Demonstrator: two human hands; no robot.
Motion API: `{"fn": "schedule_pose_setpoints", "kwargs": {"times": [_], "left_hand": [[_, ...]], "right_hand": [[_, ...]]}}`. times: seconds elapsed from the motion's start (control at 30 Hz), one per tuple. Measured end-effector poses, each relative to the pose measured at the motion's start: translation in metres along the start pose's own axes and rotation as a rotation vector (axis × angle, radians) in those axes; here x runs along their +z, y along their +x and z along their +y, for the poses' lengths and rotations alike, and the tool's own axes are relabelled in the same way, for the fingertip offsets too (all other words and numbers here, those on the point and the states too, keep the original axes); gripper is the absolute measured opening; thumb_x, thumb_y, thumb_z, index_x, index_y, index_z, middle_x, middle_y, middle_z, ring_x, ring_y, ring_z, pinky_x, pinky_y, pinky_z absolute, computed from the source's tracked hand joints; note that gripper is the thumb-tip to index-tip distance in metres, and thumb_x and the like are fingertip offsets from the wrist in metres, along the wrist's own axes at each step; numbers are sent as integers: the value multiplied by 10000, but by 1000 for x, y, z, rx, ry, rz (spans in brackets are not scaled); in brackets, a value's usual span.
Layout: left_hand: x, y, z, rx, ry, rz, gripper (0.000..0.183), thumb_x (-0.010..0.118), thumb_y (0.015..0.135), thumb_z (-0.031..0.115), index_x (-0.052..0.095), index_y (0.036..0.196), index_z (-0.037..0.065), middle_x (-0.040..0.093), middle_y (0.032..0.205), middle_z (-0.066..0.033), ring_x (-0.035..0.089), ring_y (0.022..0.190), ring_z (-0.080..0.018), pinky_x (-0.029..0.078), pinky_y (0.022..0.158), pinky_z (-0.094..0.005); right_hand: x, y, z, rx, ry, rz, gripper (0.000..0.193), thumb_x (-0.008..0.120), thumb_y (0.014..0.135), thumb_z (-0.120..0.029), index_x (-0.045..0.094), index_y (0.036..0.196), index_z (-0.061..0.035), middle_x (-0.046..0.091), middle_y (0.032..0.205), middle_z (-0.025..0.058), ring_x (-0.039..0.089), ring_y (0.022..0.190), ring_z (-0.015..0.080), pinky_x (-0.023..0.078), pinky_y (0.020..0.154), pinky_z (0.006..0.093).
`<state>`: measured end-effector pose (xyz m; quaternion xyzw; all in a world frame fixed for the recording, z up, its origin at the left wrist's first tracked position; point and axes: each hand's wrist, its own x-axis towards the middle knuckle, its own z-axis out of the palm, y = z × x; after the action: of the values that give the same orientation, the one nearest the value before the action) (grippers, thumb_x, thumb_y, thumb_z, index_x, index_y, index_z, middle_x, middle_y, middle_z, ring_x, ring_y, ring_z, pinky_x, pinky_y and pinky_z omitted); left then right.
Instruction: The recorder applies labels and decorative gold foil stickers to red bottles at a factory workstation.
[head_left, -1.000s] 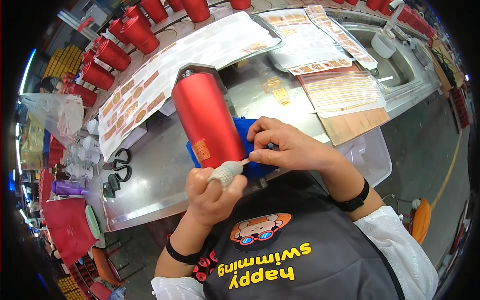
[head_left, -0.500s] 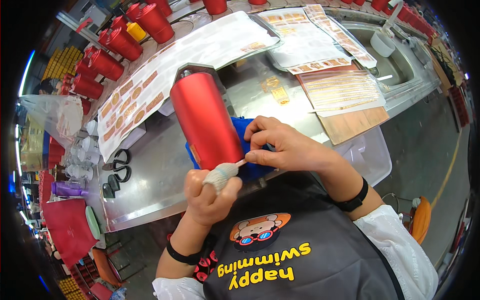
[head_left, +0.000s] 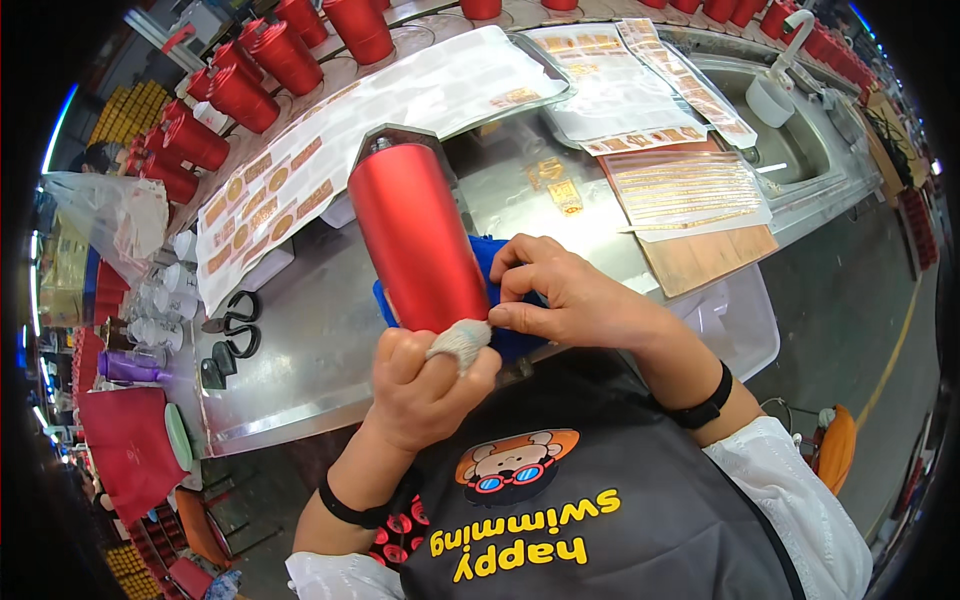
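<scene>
A smooth red metal tumbler (head_left: pixel 418 235) lies on its side, its near end toward me. Beneath it is a blue cloth (head_left: pixel 482 250), and a dark angular metal stand (head_left: pixel 395 132) shows at its far end. My left hand (head_left: pixel 430 388) is closed with curled fingers at the tumbler's near rim; one finger wears an off-white fabric cover (head_left: pixel 461 341), pressed to that rim. My right hand (head_left: pixel 565 298) is closed, thumb and forefinger pinched together against the lower right edge. Whatever sits between those fingertips is too small to make out.
Printed gold sticker sheets (head_left: pixel 265 215) cover the far left of the metal table (head_left: pixel 290 350). Black-handled scissors (head_left: pixel 240 322) lie at left. Gold stickers (head_left: pixel 565 196), a wooden board (head_left: pixel 705 262) and a sink (head_left: pixel 800 150) are to the right. Red tumblers (head_left: pixel 290 52) line the back.
My left hand has moved slightly right and up, its covered finger now meeting my right fingertips. The tumbler has turned, so the small gold label on its left side is mostly out of sight.
</scene>
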<state>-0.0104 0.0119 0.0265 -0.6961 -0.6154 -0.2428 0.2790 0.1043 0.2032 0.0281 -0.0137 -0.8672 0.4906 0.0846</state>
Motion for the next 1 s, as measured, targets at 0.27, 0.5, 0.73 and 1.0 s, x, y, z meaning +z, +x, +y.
{"fn": "schedule_pose_setpoints", "kwargs": {"times": [0.27,0.5,0.73,1.0], "left_hand": [[9,-13,5,-139,-52,186,268,663,644,118,646,908,164,548,803,-13,499,711,-212,404,600,-329],[-2,1,3,-64,-102,-64,320,694,633,-24,617,890,150,592,847,-53,519,754,-257,414,635,-361],[12,-30,12,-305,-217,243,299,665,771,-63,526,998,74,599,891,-129,542,763,-315,437,691,-427],[16,-25,17,-798,-635,294,386,576,933,198,398,1221,14,410,1202,-94,401,1080,-182,306,970,-329]], "right_hand": [[0,0,0,2,-31,-19,215,682,846,-216,625,790,-18,537,1067,101,480,1073,272,391,922,366],[1,-5,5,14,24,-9,218,711,821,-205,622,908,-26,516,1128,126,482,1092,289,411,917,374],[26,-6,12,-289,-276,297,706,770,720,-167,462,1329,15,425,1365,208,461,1208,376,395,1012,432],[23,-2,-1,-332,-402,303,682,769,713,-203,490,1297,14,463,1330,206,482,1182,377,407,964,453]]}}
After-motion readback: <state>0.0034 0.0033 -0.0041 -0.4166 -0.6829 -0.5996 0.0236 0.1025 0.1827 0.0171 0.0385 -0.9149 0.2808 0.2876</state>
